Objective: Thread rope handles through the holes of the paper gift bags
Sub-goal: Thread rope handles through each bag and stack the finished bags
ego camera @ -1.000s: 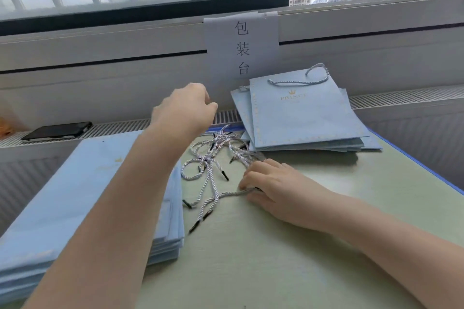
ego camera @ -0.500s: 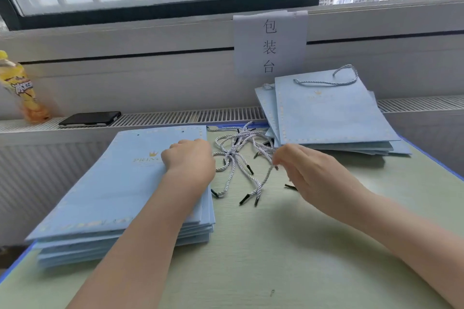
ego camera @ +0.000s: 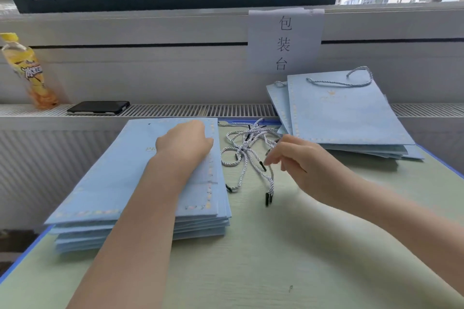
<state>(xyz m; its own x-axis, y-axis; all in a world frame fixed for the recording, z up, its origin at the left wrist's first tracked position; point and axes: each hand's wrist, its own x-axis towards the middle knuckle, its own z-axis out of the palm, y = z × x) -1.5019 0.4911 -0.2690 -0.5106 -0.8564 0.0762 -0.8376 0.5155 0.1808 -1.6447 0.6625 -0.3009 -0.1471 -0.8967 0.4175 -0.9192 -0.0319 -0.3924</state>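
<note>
A: Where do things lie on the table?

B: The stack of unthreaded bags sits at about nine o'clock from the table's middle. The loose rope handles lie in a tangle at twelve, and the pile of finished bags is at two o'clock with a handle loop showing at its top edge.

A: And the hands?

B: The left hand rests on the top bag near its far right corner, fingers curled downward; whether it pinches the edge or only presses I cannot tell. The right hand hovers at the ropes' three o'clock side, fingers drawn together around one cord just above a black tip, as best I can judge; the pinch itself is blurred.

A: What could go wrong?

B: The cords cross each other, so lifting one may drag the whole knot along, or pull neighbours off toward the stack. The top bag could slide off its pile if the left hand shifts it sideways

A: Anything held inside anything?

B: The bags all lie flat, so nothing shows inside them. On the ledge at ten o'clock a yellow drink bottle stands beside a dark phone; how full it is I cannot say
</note>
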